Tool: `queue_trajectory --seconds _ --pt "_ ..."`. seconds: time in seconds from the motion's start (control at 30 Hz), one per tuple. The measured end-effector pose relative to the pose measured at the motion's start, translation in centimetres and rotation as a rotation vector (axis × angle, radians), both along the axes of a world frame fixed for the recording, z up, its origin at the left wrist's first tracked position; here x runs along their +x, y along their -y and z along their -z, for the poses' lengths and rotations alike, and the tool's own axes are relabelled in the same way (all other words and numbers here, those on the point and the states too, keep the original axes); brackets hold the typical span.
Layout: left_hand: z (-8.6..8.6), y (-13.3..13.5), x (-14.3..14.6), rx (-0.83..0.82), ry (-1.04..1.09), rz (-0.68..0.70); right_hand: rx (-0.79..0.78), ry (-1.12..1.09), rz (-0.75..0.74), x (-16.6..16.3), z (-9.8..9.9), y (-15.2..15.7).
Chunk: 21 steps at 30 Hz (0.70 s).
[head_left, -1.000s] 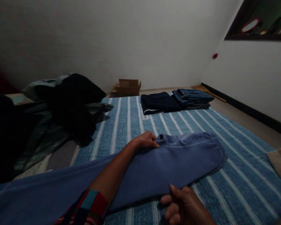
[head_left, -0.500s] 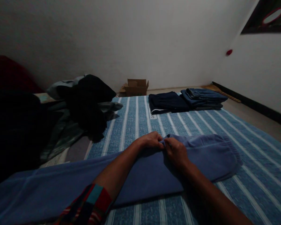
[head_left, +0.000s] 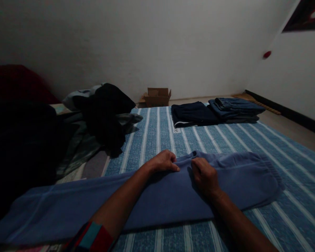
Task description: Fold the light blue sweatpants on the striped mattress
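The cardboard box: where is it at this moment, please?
In the head view, the cardboard box is near the top centre, past the striped sheet's far edge, against the wall, left of the dark folded clothes.

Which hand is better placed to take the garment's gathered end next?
Likely the right hand: over the blue garment, it is nearer the gathered end; the left hand is farther off.

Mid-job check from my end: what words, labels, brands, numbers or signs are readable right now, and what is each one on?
"ve" (apparently, small and blurred): on a white patch of the striped sheet, by the folded navy clothes; any letters before it can't be read.
No other text can be made out, including on the blue garment and the cardboard box.
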State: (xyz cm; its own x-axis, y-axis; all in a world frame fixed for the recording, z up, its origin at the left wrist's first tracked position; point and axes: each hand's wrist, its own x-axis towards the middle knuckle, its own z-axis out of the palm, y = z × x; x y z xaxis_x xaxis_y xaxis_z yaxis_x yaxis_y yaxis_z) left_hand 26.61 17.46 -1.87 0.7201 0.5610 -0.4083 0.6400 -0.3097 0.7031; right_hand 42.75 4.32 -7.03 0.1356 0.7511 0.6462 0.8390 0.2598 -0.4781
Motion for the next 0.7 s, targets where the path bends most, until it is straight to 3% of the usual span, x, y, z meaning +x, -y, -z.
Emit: queue_trajectory --seconds 0.23,0.37,0.57,0.7 --pt "0.2 0.9 -0.5 0.046 0.046 -0.076 0.03 0.069 0.009 -0.4 0.3 0.3" --pt "0.2 0.9 -0.6 0.039 0.069 -0.078 -0.009 0.093 -0.017 -0.5 -1.0 0.0" --pt "-0.1 0.5 -0.4 -0.023 0.085 -0.047 -0.089 0.121 -0.315 -2.8 -4.7 3.3" --pt "-0.2 0.0 -0.1 -0.038 0.072 -0.027 -0.02 0.314 -0.46 -5.4 -3.8 7.7"
